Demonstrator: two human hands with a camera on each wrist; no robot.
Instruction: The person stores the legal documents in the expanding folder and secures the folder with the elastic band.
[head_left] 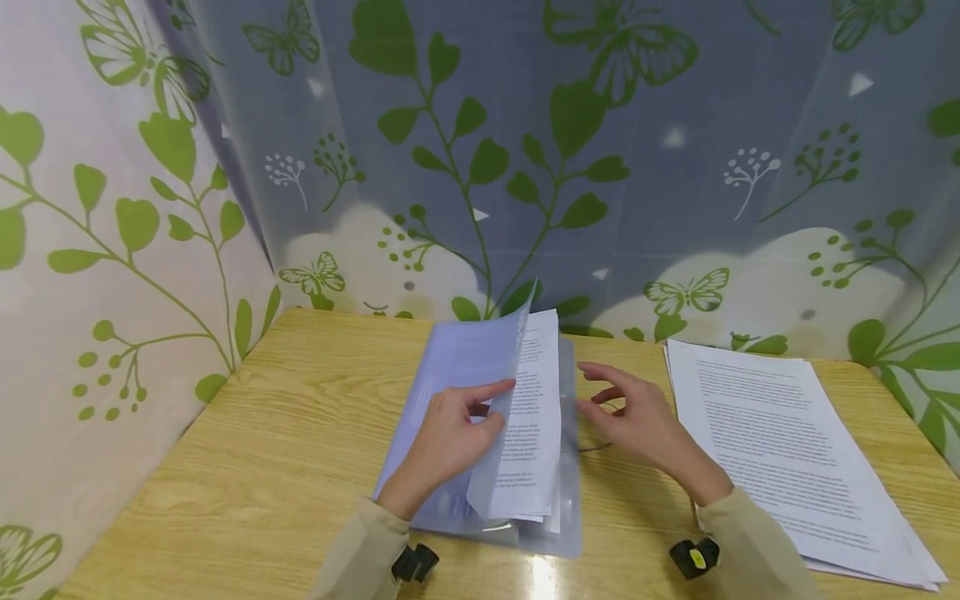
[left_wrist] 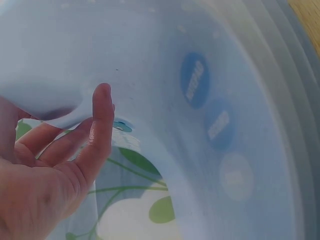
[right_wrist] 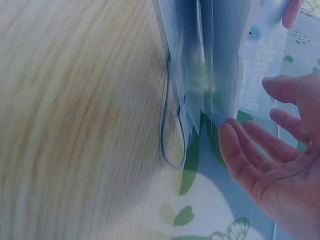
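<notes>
**Folder cover raised, pages exposed**

A leaf-and-butterfly curtain (head_left: 675,183) fills the upper part of the head view, and your wood-grain worktop (head_left: 300,433) spans the lower part. The folder (head_left: 568,483) lies at lower centre, its translucent cover (head_left: 457,358) bent upward along the free edge. At lower right is a stack of printed sheets (head_left: 772,450), slightly fanned; leave a gap there so the two sets don't mix. More printed pages (head_left: 536,400) sit inside the folder, just right of the raised cover edge.

Your left hand (head_left: 453,433), at lower centre, appears to pinch the cover between thumb and index finger. A light hold, swung well leftward, should give the pages room without creasing the plastic. Your right hand (head_left: 637,417), just beside the folder's right edge, has its fingers spread and gripping nothing; come in low, and square the pages before moving them. Near the middle of the right wrist view, a thin cord loop (right_wrist: 173,165) could snag corners, so ease it aside.
</notes>
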